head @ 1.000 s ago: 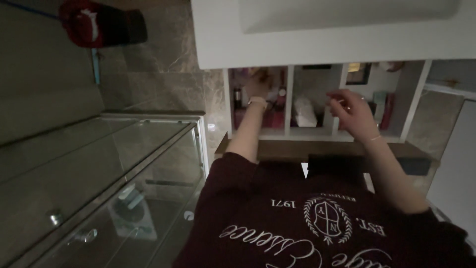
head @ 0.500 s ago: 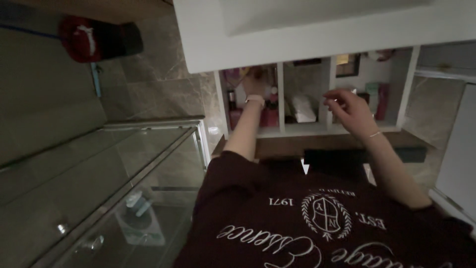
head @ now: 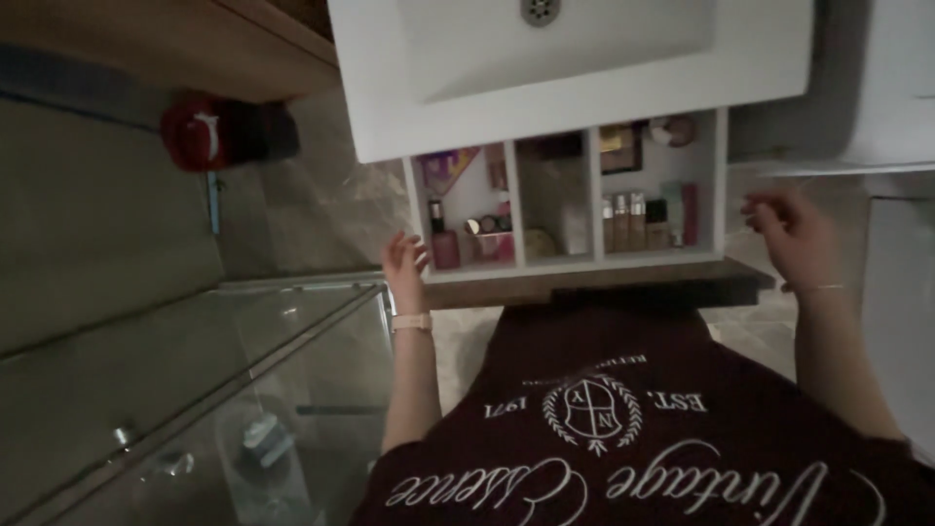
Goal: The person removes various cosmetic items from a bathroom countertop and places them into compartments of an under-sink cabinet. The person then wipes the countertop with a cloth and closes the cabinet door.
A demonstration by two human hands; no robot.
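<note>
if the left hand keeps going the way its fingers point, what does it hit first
Most likely the left front corner of the open white drawer: the left hand has its fingers raised right beside that wall. Depth is unclear in this dim view.

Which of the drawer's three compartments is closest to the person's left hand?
The left compartment, with the purple palette; the left hand rests by its outer corner, unlike the middle one and the right one.

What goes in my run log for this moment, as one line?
left hand: open, at drawer corner | right hand: curled, beside drawer
</note>
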